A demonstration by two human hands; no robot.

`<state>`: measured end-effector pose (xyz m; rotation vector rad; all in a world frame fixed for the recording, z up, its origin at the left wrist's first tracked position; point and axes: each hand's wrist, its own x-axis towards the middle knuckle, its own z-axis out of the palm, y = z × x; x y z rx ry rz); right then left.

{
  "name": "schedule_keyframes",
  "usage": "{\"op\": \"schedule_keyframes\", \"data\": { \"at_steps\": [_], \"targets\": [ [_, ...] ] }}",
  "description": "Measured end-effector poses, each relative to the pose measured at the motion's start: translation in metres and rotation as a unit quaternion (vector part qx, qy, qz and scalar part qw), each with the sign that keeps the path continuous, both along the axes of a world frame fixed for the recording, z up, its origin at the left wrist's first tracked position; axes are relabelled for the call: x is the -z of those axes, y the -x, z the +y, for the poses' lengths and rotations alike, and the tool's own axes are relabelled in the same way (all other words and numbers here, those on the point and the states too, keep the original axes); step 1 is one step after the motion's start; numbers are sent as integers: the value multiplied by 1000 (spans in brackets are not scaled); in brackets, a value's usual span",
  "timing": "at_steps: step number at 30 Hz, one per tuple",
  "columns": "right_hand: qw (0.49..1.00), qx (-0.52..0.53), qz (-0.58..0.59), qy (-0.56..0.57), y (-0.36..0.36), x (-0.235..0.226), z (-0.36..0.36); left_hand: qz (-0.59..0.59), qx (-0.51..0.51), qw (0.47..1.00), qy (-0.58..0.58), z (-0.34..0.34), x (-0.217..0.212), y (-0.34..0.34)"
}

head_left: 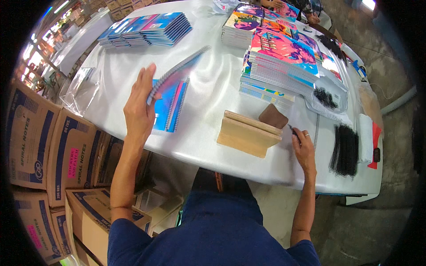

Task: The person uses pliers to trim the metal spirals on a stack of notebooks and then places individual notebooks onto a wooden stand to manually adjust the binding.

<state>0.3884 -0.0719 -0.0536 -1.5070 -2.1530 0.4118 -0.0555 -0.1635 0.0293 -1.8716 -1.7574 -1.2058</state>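
Observation:
My left hand (141,104) is closed on the edge of a spiral notebook (179,66), which is tilted up and blurred by motion. Beneath it, a blue spiral notebook (165,108) lies flat on the table. My right hand (303,148) is closed around a small dark hand tool (291,129) whose exact kind I cannot make out. Just left of that tool stands a wooden block stand (246,135) with a slot along its top. A brown flat piece (273,116) lies behind the stand, close to the tool's tip.
Stacks of blue notebooks (166,29) stand at the far left, and colourful notebook stacks (284,55) at the far right. Black spiral coils (345,150) lie on the right, beside a white roll (365,137). Cardboard boxes (73,153) crowd the left side. Another person's hand (313,18) shows at the far end.

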Motion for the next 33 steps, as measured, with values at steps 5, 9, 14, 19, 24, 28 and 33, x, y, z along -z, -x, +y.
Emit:
{"op": "schedule_keyframes", "data": {
  "at_steps": [5, 9, 14, 19, 24, 28, 33],
  "targets": [
    [987, -20, -130, -93, -3, 21, 25, 89, -53, 985, 137, -27, 85, 57],
    [980, 14, -6, -197, 2, -1, 42, -135, -34, 983, 121, -28, 90, 91],
    [944, -92, 253, -191, 126, -87, 14, -278, 186, 942, -9, -16, 25, 111],
    [907, -218, 352, -75, 228, -97, 8, -368, 522, 766, -65, 24, 20, 115],
    [857, -351, 368, -85, 279, -88, -17, -494, 462, 736, -3, 15, 21, 149],
    [849, -349, 233, -322, 346, -58, -30, -564, 188, 795, 121, 10, 48, 220],
    [874, -450, 66, -171, 331, -14, -49, -242, -18, 902, 357, -4, 141, 228]
  ]
}}
